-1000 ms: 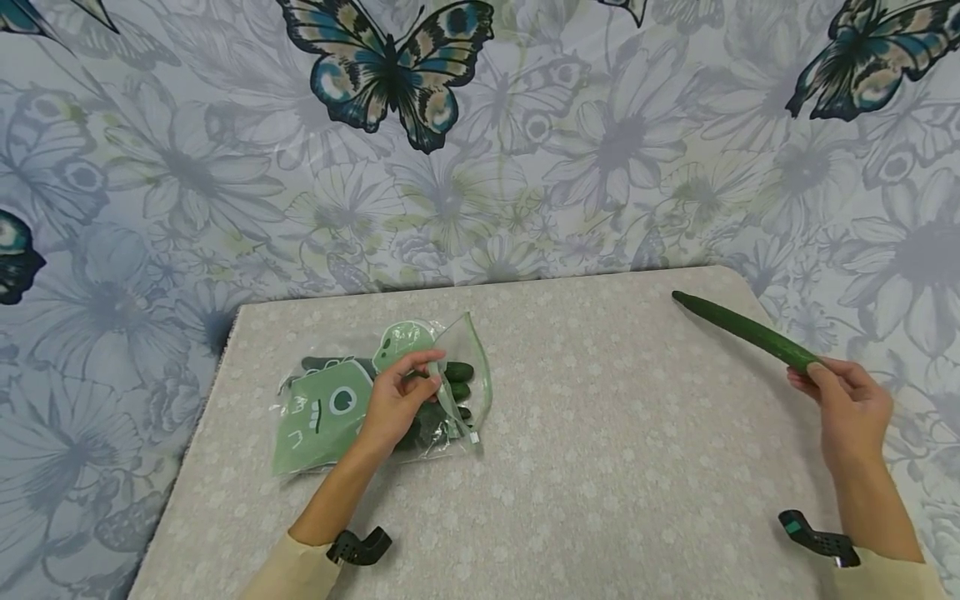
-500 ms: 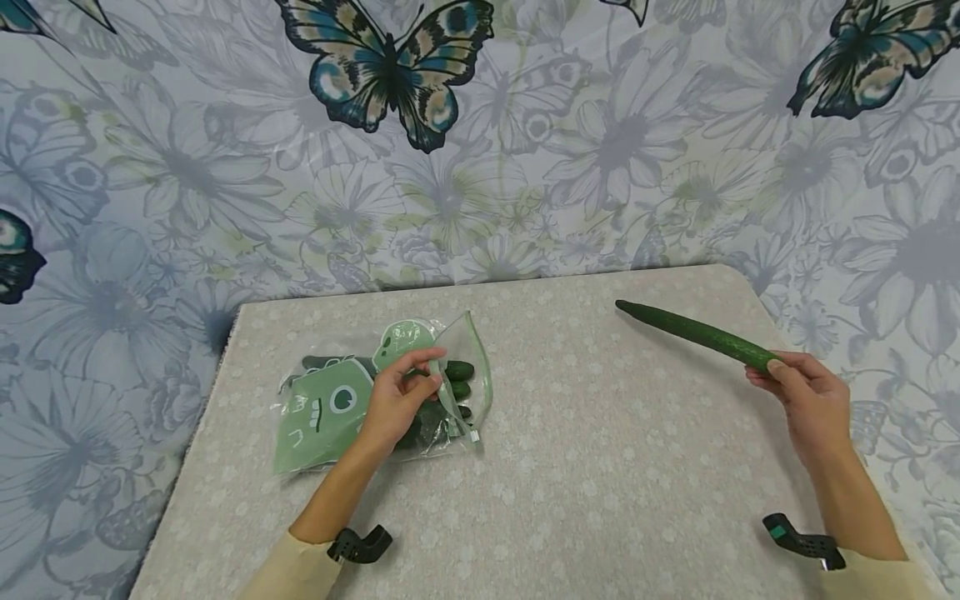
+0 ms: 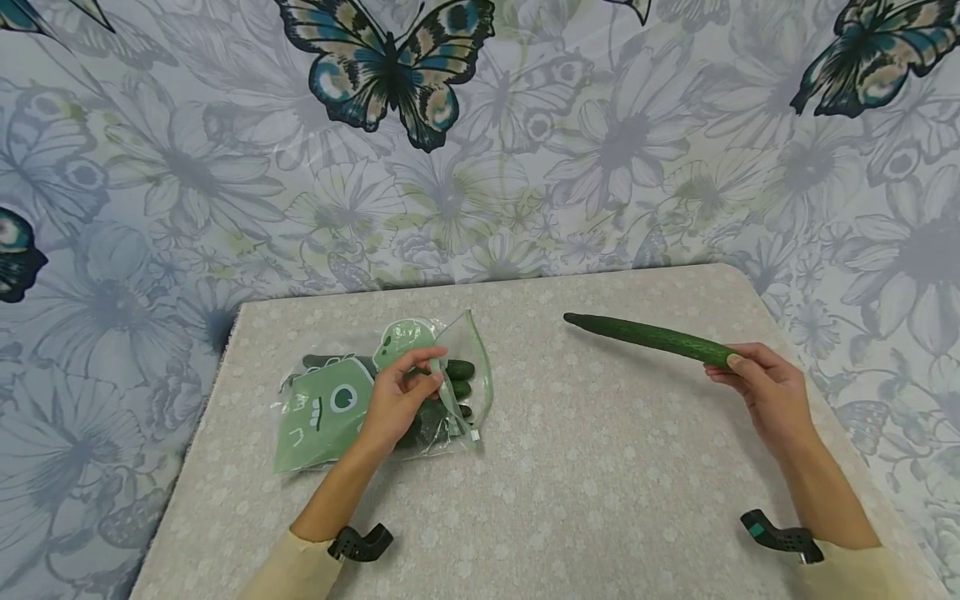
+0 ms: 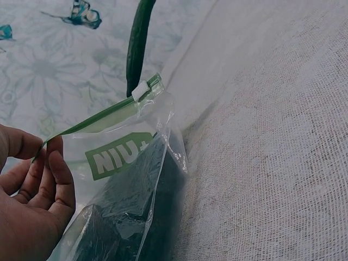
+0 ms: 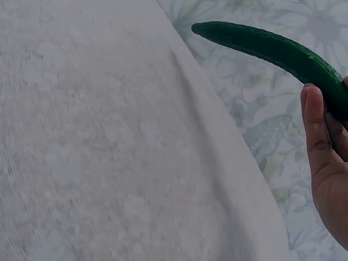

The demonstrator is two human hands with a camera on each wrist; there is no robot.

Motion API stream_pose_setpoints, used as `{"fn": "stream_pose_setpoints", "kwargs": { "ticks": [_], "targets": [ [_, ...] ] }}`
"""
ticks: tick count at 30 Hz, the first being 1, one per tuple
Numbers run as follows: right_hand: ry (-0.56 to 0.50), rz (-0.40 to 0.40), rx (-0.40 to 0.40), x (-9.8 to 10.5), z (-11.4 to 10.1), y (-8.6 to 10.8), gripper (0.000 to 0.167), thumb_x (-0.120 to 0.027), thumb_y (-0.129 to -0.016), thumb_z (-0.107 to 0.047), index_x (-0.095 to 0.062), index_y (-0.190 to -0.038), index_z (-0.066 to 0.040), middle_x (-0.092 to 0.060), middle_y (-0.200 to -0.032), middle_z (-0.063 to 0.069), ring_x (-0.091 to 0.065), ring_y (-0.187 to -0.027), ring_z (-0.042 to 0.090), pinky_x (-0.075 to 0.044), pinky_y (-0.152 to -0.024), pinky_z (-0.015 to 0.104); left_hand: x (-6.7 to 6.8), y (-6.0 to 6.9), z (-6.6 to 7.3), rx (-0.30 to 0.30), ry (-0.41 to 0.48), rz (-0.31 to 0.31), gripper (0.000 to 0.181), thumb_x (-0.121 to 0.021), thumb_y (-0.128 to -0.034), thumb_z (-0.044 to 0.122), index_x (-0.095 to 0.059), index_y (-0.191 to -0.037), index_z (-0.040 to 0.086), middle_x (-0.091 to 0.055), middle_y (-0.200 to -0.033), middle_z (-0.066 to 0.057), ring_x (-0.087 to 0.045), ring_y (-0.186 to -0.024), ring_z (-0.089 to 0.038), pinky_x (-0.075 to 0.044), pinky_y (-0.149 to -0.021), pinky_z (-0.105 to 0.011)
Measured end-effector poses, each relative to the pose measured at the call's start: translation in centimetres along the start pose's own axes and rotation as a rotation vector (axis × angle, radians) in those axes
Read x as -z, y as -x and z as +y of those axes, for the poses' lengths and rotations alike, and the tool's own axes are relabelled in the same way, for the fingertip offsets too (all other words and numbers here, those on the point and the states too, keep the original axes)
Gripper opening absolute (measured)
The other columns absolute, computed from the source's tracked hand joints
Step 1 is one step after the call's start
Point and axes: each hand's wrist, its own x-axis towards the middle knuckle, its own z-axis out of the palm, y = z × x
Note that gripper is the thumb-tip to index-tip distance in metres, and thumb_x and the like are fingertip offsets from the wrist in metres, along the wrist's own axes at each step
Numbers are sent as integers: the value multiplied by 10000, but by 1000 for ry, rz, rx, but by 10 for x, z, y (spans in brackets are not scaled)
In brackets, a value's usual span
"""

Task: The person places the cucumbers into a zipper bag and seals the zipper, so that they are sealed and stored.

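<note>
A clear zip bag point(image 3: 307, 433) with a green cartoon print lies on the left of the table, several dark green cucumbers point(image 3: 459, 370) inside. My left hand point(image 3: 397, 400) pinches the green zip edge of its mouth, which gapes to the right. In the left wrist view the white slider point(image 4: 140, 91) sits near the far end of the zip strip point(image 4: 103, 114). My right hand point(image 3: 768, 396) grips another cucumber point(image 3: 648, 336) by its near end, above the table's right half. The free tip points left toward the bag, apart from it.
A pale patterned cloth covers the table point(image 3: 570, 492). Its back edge meets a wall hanging point(image 3: 525, 183) printed with flowers and butterflies. Black wrist mounts point(image 3: 362, 543) sit on both forearms.
My right hand has carried the cucumber leftward across the table, closer to the bag, and the cucumber has turned more level. My left hand and the bag have stayed put.
</note>
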Motion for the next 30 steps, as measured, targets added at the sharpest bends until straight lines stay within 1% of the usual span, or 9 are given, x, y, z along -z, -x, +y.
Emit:
{"fn": "stream_pose_setpoints", "kwargs": {
  "ticks": [3,7,16,21,24,30],
  "targets": [
    [-13,-55,9,-6,1,-4,270,-471,-1098,86,-716,-1200,40,-773,-1078,75,-826,-942,161,-649,-851,265,0,0,1,4,1,0,414,-680,-1051,62,-620,-1444,-54,-512,-1121,-61,-614,-785,-59,-621,-803,-242],
    [-12,-96,12,-15,3,-10,271,-461,-1101,86,-709,-1195,37,-778,-1051,78,-824,-927,157,-648,-856,260,0,-1,1,6,4,2,408,-683,-1049,60,-628,-1440,-46,-519,-1118,-55,-617,-779,-53,-623,-800,-241],
    [17,-107,-25,-40,12,-21,272,-474,-1107,50,-730,-1198,26,-795,-994,72,-811,-881,154,-651,-837,243,0,-1,0,1,12,1,393,-673,-1047,32,-635,-1431,-43,-512,-1110,-51,-604,-775,-50,-623,-795,-236],
    [30,-142,-52,-52,19,-27,267,-477,-1115,25,-733,-1190,1,-780,-1028,36,-807,-891,135,-650,-839,232,0,-2,0,0,5,-2,400,-672,-1051,43,-625,-1436,-55,-516,-1115,-53,-609,-779,-60,-625,-800,-245],
    [37,-162,-75,-60,24,-30,262,-487,-1117,9,-738,-1186,-17,-777,-1038,27,-806,-896,127,-649,-844,230,0,-1,-1,-2,-4,-1,395,-677,-1051,56,-637,-1436,-27,-521,-1125,-52,-610,-785,-78,-628,-806,-257],
    [31,-229,-106,-76,37,-38,248,-506,-1116,-13,-740,-1197,-37,-770,-1054,11,-803,-919,107,-648,-865,231,0,-2,-1,-2,-1,-3,402,-678,-1048,49,-634,-1440,-27,-526,-1146,-65,-606,-784,-104,-631,-811,-269]
  ]
}}
